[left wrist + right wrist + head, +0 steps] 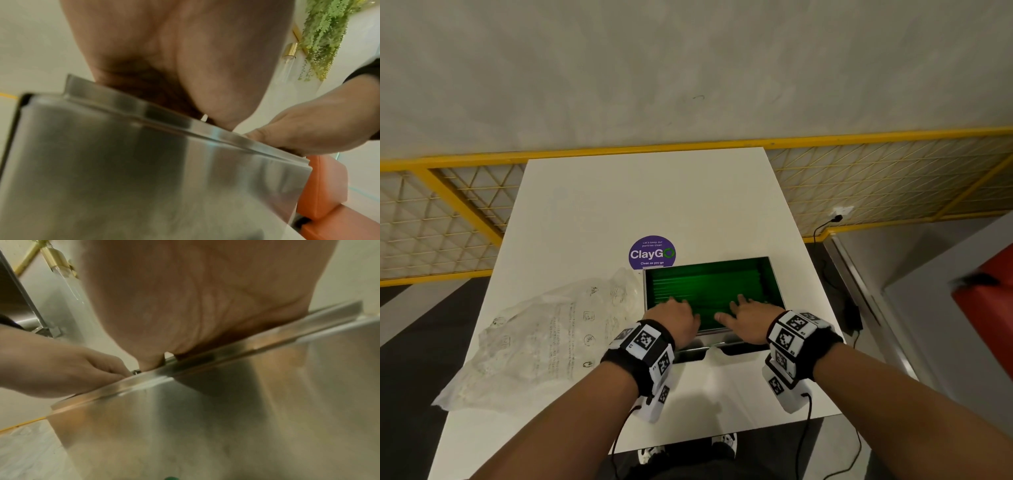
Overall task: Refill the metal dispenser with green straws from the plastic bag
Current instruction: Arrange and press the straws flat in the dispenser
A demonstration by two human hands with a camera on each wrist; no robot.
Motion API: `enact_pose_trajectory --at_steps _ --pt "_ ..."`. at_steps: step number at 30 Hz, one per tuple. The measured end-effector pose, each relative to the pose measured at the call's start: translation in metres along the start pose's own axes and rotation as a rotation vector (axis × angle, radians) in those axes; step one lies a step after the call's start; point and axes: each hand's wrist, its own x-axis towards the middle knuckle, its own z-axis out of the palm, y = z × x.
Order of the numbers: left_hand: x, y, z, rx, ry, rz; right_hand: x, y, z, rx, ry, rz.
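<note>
The metal dispenser [774, 279] stands open-topped on the white table [640, 198], filled with green straws [709, 286] lying lengthwise. Both hands reach over its near rim. My left hand [676, 313] rests on the straws at the left, its fingers dipping down inside. My right hand [743, 310] lies on them at the right with fingers spread. The left wrist view shows my palm [164, 48] above the steel wall [123, 162]. In the right wrist view the palm [195, 296] sits above the steel wall [226, 418]. The clear plastic bag [544, 339] lies flattened to the left.
A purple round sticker [652, 253] sits just behind the dispenser. The bag overhangs the table's left edge. A yellow mesh railing [893, 178] runs behind the table, and a red seat [986, 294] stands to the right.
</note>
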Motion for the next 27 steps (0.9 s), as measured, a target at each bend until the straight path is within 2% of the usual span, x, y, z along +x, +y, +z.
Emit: enact_pose_trajectory --at_steps 5,10,15,18,23,27 --pt "0.003 -0.001 0.000 0.023 0.064 0.011 0.001 0.002 -0.007 0.030 0.071 0.010" --pt "0.007 -0.001 -0.003 0.007 -0.008 0.017 0.003 0.001 -0.006 0.072 -0.010 0.004" --pt "0.006 -0.006 -0.004 -0.088 0.095 0.070 -0.010 0.007 -0.013 0.146 0.107 -0.088" --pt "0.006 -0.008 -0.006 -0.054 0.037 0.093 -0.010 0.013 -0.011 0.154 0.082 -0.092" --pt "0.011 0.003 -0.011 -0.067 -0.037 -0.012 0.008 0.010 -0.014 0.136 0.033 -0.070" --pt "0.016 0.004 -0.015 -0.026 -0.110 -0.032 0.019 0.007 -0.016 0.112 -0.032 -0.038"
